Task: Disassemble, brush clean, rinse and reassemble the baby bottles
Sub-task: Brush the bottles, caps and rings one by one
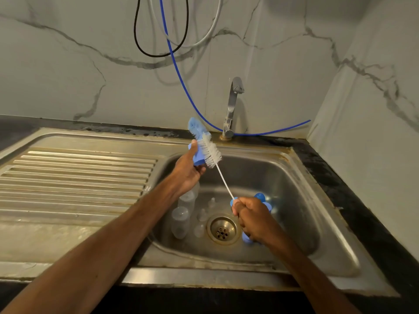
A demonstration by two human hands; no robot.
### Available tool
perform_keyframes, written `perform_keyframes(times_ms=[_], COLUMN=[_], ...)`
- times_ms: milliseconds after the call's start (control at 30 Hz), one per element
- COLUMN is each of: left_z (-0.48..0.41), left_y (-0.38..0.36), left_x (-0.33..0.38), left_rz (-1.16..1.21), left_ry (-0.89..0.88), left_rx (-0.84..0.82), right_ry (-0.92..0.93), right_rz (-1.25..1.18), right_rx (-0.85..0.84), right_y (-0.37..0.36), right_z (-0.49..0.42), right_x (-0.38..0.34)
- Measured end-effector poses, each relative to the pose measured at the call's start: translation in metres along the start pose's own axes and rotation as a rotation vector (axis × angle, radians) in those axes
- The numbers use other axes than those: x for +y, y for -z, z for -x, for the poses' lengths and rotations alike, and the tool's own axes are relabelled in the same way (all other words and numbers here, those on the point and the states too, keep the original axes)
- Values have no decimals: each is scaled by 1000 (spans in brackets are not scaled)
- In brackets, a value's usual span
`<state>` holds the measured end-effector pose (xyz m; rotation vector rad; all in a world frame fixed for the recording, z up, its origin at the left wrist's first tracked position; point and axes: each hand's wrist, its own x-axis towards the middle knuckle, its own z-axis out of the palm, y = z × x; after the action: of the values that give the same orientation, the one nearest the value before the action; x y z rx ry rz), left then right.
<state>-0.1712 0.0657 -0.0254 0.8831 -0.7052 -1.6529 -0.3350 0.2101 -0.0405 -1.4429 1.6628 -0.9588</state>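
At frame centre the left hand (188, 171) grips the blue sponge brush (195, 128) and the right hand (254, 218) clasps the thin bristle brush (212, 154) by its handle, seemingly separating the tools, while the dismantled clear bottles (180, 220) wait below in the sink (294, 200).

**Hard to See**

The right hand (251, 219) covers the brush (210, 152) handle and most of the blue parts (259, 197) toward the sink's (294, 189) right side. The left hand (188, 171) hides part of its blue sponge piece (196, 132), and its arm hides the top of one clear bottle (187, 200). The little clear teats (201, 215) are too faint to count. The cables (136, 30) run off the top edge.
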Motion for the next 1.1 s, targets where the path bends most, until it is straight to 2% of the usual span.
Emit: perform_keyframes(times_ms=[100, 267, 400, 567, 733, 900, 1033, 1100], left_z=[5, -2, 7, 2, 17, 2, 12, 13], left_y=[-5, 5, -8, 0, -17, 2, -12, -15], left_x=[-2, 1, -6, 2, -12, -5, -14, -14], left_rz=[-42, 112, 90, 123, 45, 114, 7, 20], left_ry=[-2, -13, 39, -19, 84, 30, 56, 39], left_rx=[-28, -25, -79, -51, -245, -157, -233, -215], right_ry=[16, 5, -5, -33, -59, -67, -83, -93], right_rz=[-5, -12, -2, -34, -59, -93, -102, -123], right_rx=[31, -33, 32, -58, 69, -20, 15, 2], right_y=[-1, 1, 2, 0, 5, 2, 4, 3], right_z=[-11, 1, -12, 3, -17, 6, -5, -6], right_x=[-8, -3, -6, -2, -8, -2, -12, -13])
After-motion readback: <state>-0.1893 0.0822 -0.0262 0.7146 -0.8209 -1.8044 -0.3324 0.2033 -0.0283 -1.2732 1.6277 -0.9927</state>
